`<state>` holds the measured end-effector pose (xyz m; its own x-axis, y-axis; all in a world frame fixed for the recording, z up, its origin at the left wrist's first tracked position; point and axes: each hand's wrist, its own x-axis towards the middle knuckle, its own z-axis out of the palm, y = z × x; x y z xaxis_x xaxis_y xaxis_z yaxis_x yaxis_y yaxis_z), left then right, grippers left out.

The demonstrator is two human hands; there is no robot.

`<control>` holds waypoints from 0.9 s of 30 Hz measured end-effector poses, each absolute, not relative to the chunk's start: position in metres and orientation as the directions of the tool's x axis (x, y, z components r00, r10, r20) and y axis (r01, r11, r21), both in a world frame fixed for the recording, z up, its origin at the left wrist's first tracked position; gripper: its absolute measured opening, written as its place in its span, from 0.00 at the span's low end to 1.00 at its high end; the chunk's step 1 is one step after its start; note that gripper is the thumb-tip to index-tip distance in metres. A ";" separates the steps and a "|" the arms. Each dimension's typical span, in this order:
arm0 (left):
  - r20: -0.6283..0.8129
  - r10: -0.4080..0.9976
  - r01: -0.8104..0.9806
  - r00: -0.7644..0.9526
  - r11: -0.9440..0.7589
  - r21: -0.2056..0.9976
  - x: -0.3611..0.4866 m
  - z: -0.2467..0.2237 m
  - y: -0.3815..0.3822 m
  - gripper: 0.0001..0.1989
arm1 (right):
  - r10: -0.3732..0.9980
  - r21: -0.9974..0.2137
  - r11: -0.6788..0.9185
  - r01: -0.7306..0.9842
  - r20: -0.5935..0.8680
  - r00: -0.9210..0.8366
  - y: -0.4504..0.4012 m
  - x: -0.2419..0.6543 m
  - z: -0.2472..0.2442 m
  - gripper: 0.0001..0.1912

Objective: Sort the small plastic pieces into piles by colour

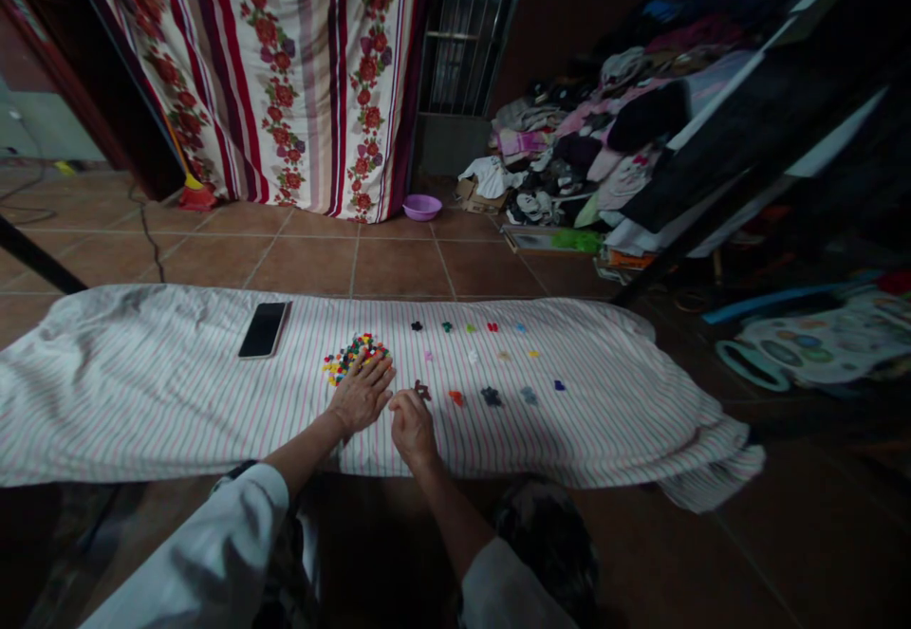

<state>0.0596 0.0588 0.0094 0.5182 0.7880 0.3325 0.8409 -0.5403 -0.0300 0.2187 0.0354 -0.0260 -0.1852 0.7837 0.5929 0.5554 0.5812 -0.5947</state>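
Observation:
A pile of small multicoloured pieces (347, 357) lies on the striped cloth. My left hand (362, 392) rests over its near right side, fingers stretched out and flat, hiding part of it. Just to the right, my right hand (413, 423) is closed, fingers curled in; whatever it may hold is hidden. Beyond it sit small groups sorted by colour: brown pieces (422, 390), orange pieces (455, 398), dark grey pieces (491, 396), grey-blue pieces (528, 395) and dark blue pieces (559, 385). Farther back are more groups, among them red pieces (492, 327) and green pieces (447, 327).
A phone (264, 330) lies on the cloth (177, 392) left of the pile. Past the far edge are the tiled floor (399, 264), a purple basin (422, 207) and a floral curtain (306, 69). Heaped clothes (569, 150) stand at the back right.

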 end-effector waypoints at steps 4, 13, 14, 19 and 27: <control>0.370 0.798 0.866 0.475 -0.499 -0.036 0.052 0.012 0.056 0.22 | 0.776 -0.599 0.591 0.540 0.604 -0.179 0.036 0.219 -0.026 0.13; 0.450 0.833 0.944 0.321 -0.322 -0.077 0.012 -0.006 0.017 0.26 | 0.798 -0.628 0.577 0.522 0.571 -0.194 0.035 0.219 -0.024 0.13; 0.445 0.832 0.940 0.332 -0.331 -0.082 0.011 -0.007 0.016 0.26 | 0.800 -0.629 0.574 0.524 0.567 -0.196 0.035 0.219 -0.024 0.13; 0.441 0.828 0.931 0.347 -0.362 -0.053 0.029 -0.010 0.021 0.25 | 0.811 -0.629 0.557 0.542 0.552 -0.194 0.035 0.218 -0.023 0.13; 0.454 0.837 0.940 0.306 -0.340 -0.007 0.039 -0.010 0.028 0.27 | 0.810 -0.618 0.561 0.551 0.548 -0.210 0.037 0.219 -0.023 0.13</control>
<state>0.0386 0.0281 -0.0100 0.3062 0.8369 0.4537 0.9403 -0.3403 -0.0069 0.2189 0.0371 -0.0232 -0.2097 0.8096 0.5483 0.5509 0.5611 -0.6178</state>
